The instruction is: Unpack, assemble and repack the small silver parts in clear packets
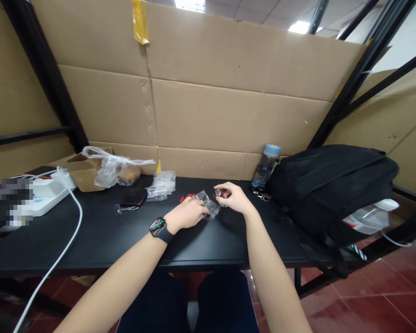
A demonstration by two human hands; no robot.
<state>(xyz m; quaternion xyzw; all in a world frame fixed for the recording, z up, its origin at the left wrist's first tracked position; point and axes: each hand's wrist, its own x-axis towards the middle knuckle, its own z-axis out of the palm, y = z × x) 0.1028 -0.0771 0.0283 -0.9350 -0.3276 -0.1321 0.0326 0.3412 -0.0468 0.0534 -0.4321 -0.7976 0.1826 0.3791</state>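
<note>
My left hand (pixel 189 213), with a black smartwatch (pixel 160 228) on its wrist, is closed on a small clear plastic bag (pixel 211 208) that lies on the black table (pixel 125 240). Some red cord (pixel 187 197) shows just beyond its knuckles. To the right, my right hand (pixel 237 198) has its thumb and fingers closed around a small clear, rounded thing with red in it (pixel 222 193); its exact kind is too small to make out. The two hands are close together but apart.
A stack of clear bags (pixel 162 185) and a dark pouch with a keychain (pixel 133 196) lie left. Behind them are a knotted plastic bag (pixel 121 171) and a paper bag (pixel 86 173). A power strip (pixel 48 201) is far left. A bottle (pixel 265 166) and black backpack (pixel 333 185) stand right.
</note>
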